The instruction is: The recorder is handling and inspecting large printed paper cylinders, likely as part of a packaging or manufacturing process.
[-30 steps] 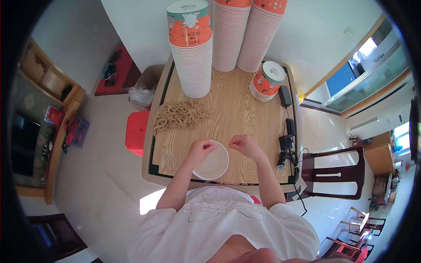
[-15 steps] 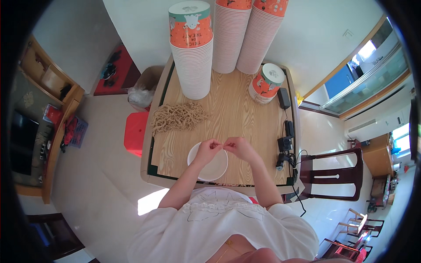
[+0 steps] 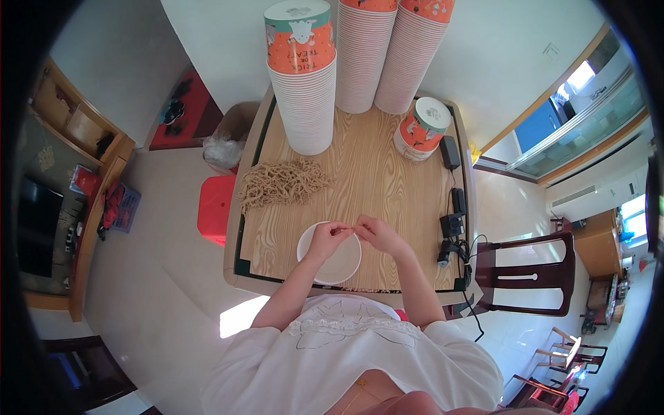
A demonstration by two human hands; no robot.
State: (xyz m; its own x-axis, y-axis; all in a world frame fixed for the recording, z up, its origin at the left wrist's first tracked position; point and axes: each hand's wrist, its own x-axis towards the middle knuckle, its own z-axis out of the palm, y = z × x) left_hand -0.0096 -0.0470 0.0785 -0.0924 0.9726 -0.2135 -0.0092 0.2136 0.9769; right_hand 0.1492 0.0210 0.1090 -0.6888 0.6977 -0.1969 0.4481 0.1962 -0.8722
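Observation:
A white round bucket (image 3: pixel 342 268) stands with its open mouth up near the table's front edge. Over its far rim my left hand (image 3: pixel 328 238) is closed in a pinch, thumb against fingers. Close by on the right, my right hand (image 3: pixel 377 234) pinches too, its fingertips almost meeting the left ones. Whatever lies between the fingertips is too small to make out. Beyond the left hand a loose heap of tan twine pieces (image 3: pixel 283 184) lies on the wood-grain table (image 3: pixel 377 183).
Tall stacks of nested paper buckets (image 3: pixel 301 107) rise at the back. A short orange bucket stack (image 3: pixel 422 130) sits upside down at back right, near black adapters and cables (image 3: pixel 452 225). A red stool (image 3: pixel 211 207) is left of the table, a dark chair (image 3: pixel 529 274) right.
Both hands stay in nearly the same place, fingertips still pinched together, with only a slight shift of the fingers. The bucket and twine have not moved.

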